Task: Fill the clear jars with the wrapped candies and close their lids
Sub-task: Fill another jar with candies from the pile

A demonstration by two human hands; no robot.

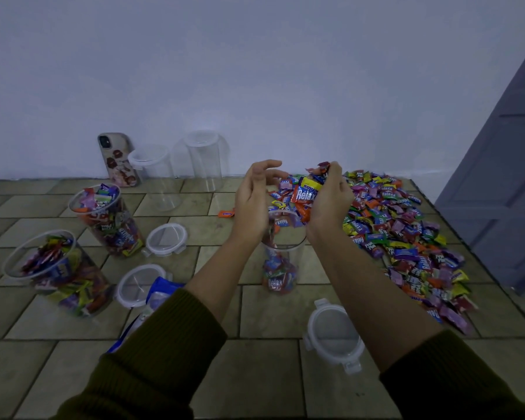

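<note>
Right hand (328,204): fingers clamped on colourful wrapped candies (308,192).
Left hand (252,201): fingers apart.
Clear plastic jar (282,253): below hands, partly filled.

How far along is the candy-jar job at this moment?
Done: two jars on the left look full, though unlidded. In hand: the right hand holds candies over the partly filled middle jar; the left hand is open beside it. Left: two empty jars by the wall, the candy pile, and three loose lids to fit.
</note>
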